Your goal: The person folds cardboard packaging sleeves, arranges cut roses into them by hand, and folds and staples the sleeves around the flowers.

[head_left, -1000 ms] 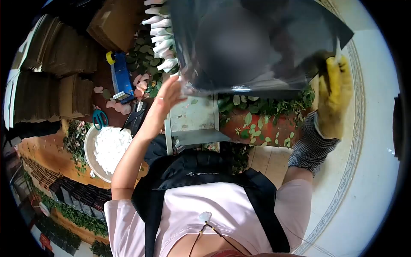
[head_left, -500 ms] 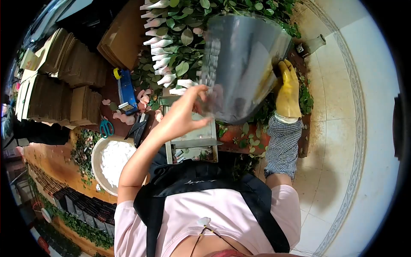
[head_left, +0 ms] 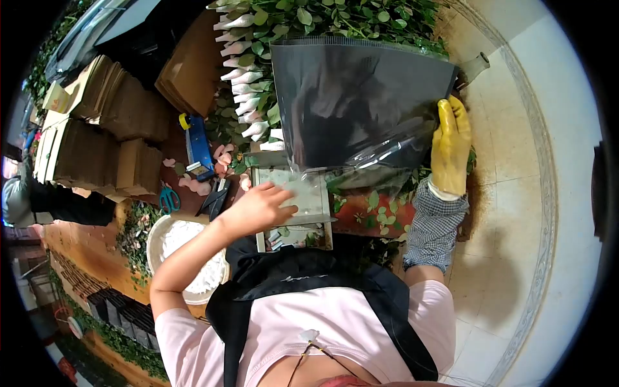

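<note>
A black plastic flower sleeve [head_left: 361, 103] with a clear lower edge spreads in front of me, over the leafy flower stems. My right hand [head_left: 451, 145], in a yellow rubber glove, grips the sleeve at its right edge; the thumb is mostly hidden. Bare and holding nothing, my left hand [head_left: 261, 209] hovers with fingers apart just below the sleeve's lower left corner. Beneath that hand is a metal-framed tray or stand [head_left: 300, 197]. Flower heads in white netting [head_left: 248, 90] line up left of the sleeve, their leafy stems [head_left: 361, 19] running right.
Left on the table are stacked cardboard pieces [head_left: 84, 151], a blue tape dispenser [head_left: 198, 145], teal scissors [head_left: 169, 198] and a black stapler-like tool [head_left: 216, 198]. A tub of white pieces [head_left: 187, 251] stands below them. Another person's arm [head_left: 58, 200] shows far left.
The sleeve has gone from puffed out and tilted to flatter and more spread. My left hand has come off it, down and left. My right hand has shifted slightly right and down.
</note>
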The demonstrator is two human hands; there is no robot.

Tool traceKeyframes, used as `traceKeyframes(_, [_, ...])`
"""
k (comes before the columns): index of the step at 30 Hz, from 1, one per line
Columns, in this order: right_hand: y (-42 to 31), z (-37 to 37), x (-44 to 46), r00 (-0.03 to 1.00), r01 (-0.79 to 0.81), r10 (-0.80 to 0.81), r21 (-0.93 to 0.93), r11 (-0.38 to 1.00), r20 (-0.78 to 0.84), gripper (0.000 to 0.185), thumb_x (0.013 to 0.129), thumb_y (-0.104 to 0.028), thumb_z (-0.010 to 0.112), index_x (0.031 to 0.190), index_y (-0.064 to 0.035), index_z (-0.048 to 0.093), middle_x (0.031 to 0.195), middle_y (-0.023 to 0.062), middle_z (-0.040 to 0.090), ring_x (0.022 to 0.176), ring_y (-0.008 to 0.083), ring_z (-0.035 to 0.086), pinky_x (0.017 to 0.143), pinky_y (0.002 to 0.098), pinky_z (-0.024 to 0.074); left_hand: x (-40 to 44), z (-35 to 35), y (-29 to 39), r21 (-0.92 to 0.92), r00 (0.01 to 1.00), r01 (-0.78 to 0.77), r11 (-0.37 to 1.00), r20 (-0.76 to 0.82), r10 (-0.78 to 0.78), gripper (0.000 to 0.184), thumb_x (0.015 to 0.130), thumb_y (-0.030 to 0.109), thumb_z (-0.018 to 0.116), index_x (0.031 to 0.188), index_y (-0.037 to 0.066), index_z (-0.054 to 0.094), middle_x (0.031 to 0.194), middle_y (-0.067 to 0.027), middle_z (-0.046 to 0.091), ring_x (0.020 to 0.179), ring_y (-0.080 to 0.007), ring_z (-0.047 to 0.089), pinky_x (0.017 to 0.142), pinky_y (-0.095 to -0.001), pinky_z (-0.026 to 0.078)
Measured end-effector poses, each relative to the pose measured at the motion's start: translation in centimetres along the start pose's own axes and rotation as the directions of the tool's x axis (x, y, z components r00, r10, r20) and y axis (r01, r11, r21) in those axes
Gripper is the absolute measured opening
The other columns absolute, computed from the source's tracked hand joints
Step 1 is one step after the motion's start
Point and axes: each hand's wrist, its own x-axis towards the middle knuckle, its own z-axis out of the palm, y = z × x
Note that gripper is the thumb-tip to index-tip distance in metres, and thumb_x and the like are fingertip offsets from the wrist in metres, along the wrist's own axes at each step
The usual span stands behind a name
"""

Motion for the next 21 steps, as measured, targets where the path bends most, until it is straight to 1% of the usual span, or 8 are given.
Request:
traceKeyframes(2, [-1.1,-0.5,-0.3,0.997,0.058,-0.060,0.047,0.997,0.042,0.016,0.099,-0.005,0.060,0.113,0.0023,0.063,0.105,0.0029,0.067,0.090,0.0098,0.060,0.081,0.0240,0.0500,-0.5,-2.1,-1.3,-0.271,0.967,0.127,0.954,-0.181,-0.180,0.021,0.082,0.017,0.078,0.101,0.010,0.073,0.069,-0.0011,0.065,0.065,-0.0179,0.064,0.068,-0.0356,0.050])
traceKeyframes(4, [-2.6,-1.1,-0.7,0.947,0.238,-0.236,0.015,0.971,0.220,0.016,0.096,0.002,0.061,0.111,0.0017,0.065,0.116,0.0076,0.068,0.102,0.0131,0.064,0.090,0.0278,0.0514,0.5,-6.1,-3.5,-0.462,0.754,0.345,0.817,-0.382,-0.535,0.013,0.093,0.012,0.066,0.101,0.003,0.070,0.085,-0.0088,0.067,0.079,-0.0197,0.066,0.072,-0.0351,0.050])
traceKeyframes(7, [-6.3,1.5,-1.1,0.812,0.476,-0.501,0.156,0.866,0.299,0.021,0.090,0.008,0.063,0.110,0.0002,0.067,0.119,0.0119,0.069,0.111,0.0189,0.065,0.095,0.0303,0.0506,6.1,-13.1,-5.6,-0.494,0.532,0.191,0.848,-0.674,-0.512,0.031,0.103,0.024,0.055,0.120,-0.001,0.062,0.115,-0.0125,0.063,0.108,-0.0213,0.060,0.091,-0.0346,0.049])
traceKeyframes(9, [-8.2,2.9,-0.8,0.752,0.650,-0.605,-0.139,0.747,0.261,0.026,0.085,0.007,0.068,0.108,-0.0045,0.069,0.116,0.0145,0.070,0.113,0.0248,0.066,0.097,0.0337,0.0507,8.9,-16.7,-6.9,-0.631,0.913,-0.127,0.765,-0.376,-0.159,0.046,0.100,0.030,0.061,0.132,-0.002,0.058,0.130,-0.0157,0.060,0.118,-0.0226,0.058,0.099,-0.0349,0.047])
traceKeyframes(10, [-8.2,3.3,-0.5,0.776,0.619,-0.585,-0.112,0.777,0.234,0.025,0.085,0.006,0.068,0.108,-0.0043,0.069,0.116,0.0138,0.070,0.113,0.0245,0.066,0.098,0.0333,0.0505,9.0,-17.2,-5.8,-0.655,0.948,0.076,0.752,-0.187,-0.259,0.062,0.092,0.037,0.072,0.138,-0.002,0.055,0.135,-0.0178,0.060,0.123,-0.0245,0.058,0.102,-0.0350,0.046])
traceKeyframes(11, [-8.0,3.3,0.2,0.801,0.586,-0.561,-0.083,0.806,0.209,0.024,0.086,0.005,0.068,0.108,-0.0041,0.068,0.116,0.0131,0.070,0.114,0.0243,0.066,0.098,0.0329,0.0503,9.4,-17.1,-4.0,-0.339,0.939,0.224,0.914,-0.177,-0.296,0.054,0.090,0.031,0.075,0.129,-0.003,0.062,0.120,-0.0173,0.069,0.112,-0.0238,0.066,0.095,-0.0326,0.051])
traceKeyframes(13, [-7.6,2.8,1.4,0.736,0.665,-0.613,-0.142,0.733,0.287,0.022,0.087,0.001,0.069,0.108,-0.0048,0.069,0.116,0.0113,0.070,0.114,0.0236,0.065,0.099,0.0328,0.0497,12.0,-18.2,-2.4,-0.392,0.865,0.456,0.799,-0.017,-0.502,0.038,0.093,0.024,0.072,0.118,-0.004,0.069,0.103,-0.0145,0.075,0.097,-0.0206,0.072,0.086,-0.0308,0.055])
traceKeyframes(21, [-8.0,1.2,0.8,0.697,0.702,-0.650,-0.103,0.705,0.304,0.023,0.087,0.002,0.069,0.108,-0.0063,0.069,0.116,0.0084,0.071,0.115,0.0237,0.065,0.101,0.0341,0.0494,13.4,-15.8,-5.4,-0.462,0.909,0.335,0.821,-0.070,-0.410,0.049,0.092,0.031,0.074,0.129,0.000,0.063,0.108,-0.0162,0.073,0.099,-0.0166,0.068,0.087,-0.0308,0.053])
